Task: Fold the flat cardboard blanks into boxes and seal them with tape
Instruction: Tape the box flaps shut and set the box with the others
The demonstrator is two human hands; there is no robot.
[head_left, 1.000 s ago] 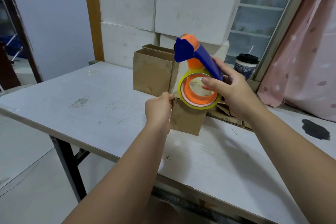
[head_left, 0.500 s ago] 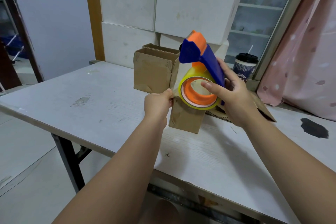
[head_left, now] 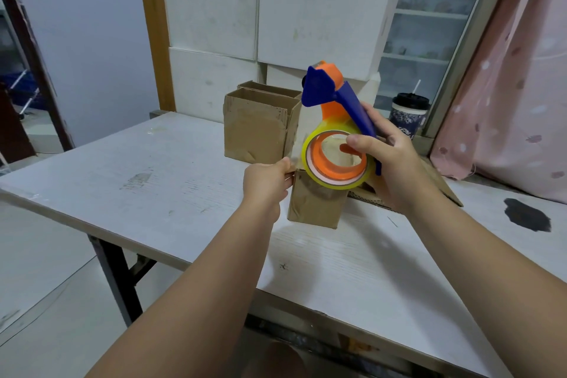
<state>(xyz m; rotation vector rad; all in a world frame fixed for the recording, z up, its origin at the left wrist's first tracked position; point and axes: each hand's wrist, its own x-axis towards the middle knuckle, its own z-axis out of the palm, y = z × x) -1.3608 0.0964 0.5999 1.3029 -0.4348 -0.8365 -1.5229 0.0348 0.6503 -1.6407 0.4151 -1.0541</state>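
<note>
The right grip (head_left: 395, 163) is clenched around the blue-and-orange plastic tape dispenser (head_left: 334, 101). Its thumb lies across the open core of the yellowish roll of clear tape (head_left: 310, 169) and its fingers wrap behind the blue handle. That hold lets the thumb brake the roll while the cutter end points up and away.

Just left of it, the left grip (head_left: 267, 181) pinches the top near corner of the small closed brown cardboard box (head_left: 313, 205). The box stands on the scuffed white worktop (head_left: 153, 181), directly below the roll. The pinch looks meant to anchor the free end of the tape against the box, so the dispenser can be drawn away over the seam. The tape itself is too clear to trace with certainty.

Beyond the left grip stand two open-topped brown cardboard boxes (head_left: 254, 129), touching each other, apparently folded and set aside. Under and behind the right grip lie flat brown cardboard blanks (head_left: 441, 187), within easy reach for the next fold.
</note>
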